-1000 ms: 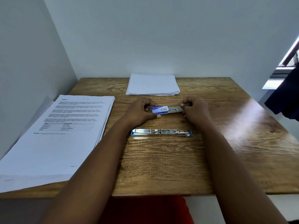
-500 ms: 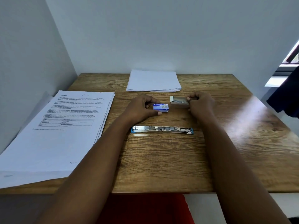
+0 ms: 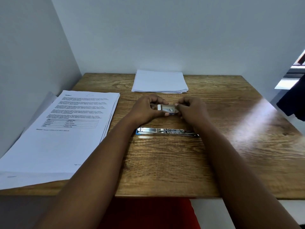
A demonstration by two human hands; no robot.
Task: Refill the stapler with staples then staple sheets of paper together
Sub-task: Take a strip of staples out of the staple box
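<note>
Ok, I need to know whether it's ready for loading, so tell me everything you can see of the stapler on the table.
The stapler lies flat on the wooden table, swung fully open into one long strip running left to right. Shiny metal faces up, showing a channel and small spring parts; a blue edge shows at its left end. Whether staples sit in it cannot be told. It lies nearer the person than both hands, and neither hand touches it; the right forearm crosses its right end.
</note>
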